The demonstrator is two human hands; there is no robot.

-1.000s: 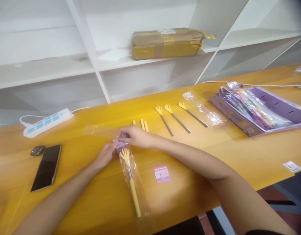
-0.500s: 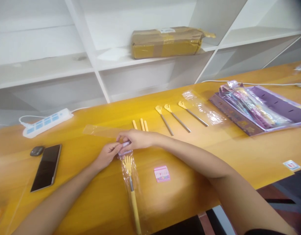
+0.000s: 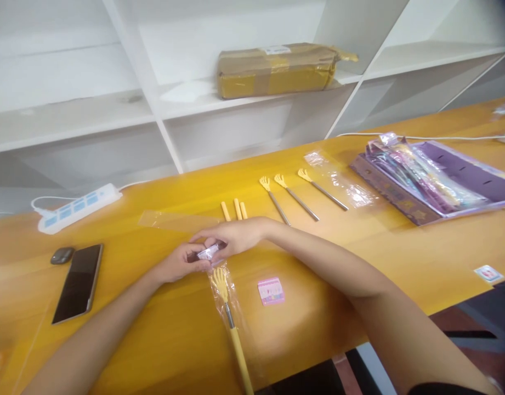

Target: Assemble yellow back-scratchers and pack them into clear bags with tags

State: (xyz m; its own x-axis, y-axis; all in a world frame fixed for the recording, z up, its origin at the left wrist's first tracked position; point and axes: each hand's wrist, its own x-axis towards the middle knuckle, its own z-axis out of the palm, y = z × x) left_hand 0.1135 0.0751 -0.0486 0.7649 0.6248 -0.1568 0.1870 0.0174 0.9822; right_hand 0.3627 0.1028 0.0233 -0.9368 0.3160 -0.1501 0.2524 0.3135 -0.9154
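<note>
A yellow hand-shaped back scratcher (image 3: 234, 329) lies inside a clear plastic bag (image 3: 236, 291), its claw end toward my hands. At the top of that bag is a small purple-and-white header card (image 3: 208, 253). My left hand (image 3: 180, 263) pinches the card's left side between thumb and fingers. From the right, my right hand (image 3: 231, 240) grips the card's other side, fingers curled over it. A pink printed card (image 3: 271, 291) lies flat to the right of the bag. Behind my right hand are yellow handle tubes (image 3: 238, 209), partly hidden by it.
Several items lie around: back scratcher heads on metal rods (image 3: 295, 196), an empty clear bag (image 3: 174, 220), a purple display box (image 3: 404, 192) of wrapped pieces, a phone (image 3: 77, 285), a black earbud case (image 3: 62, 255) and a power strip (image 3: 80, 207). A taped parcel (image 3: 277, 71) sits on the shelf.
The bagged back scratcher has shifted slightly right and down along with the header card. My left hand has moved lower on the card, and the card has tilted between my hands.
</note>
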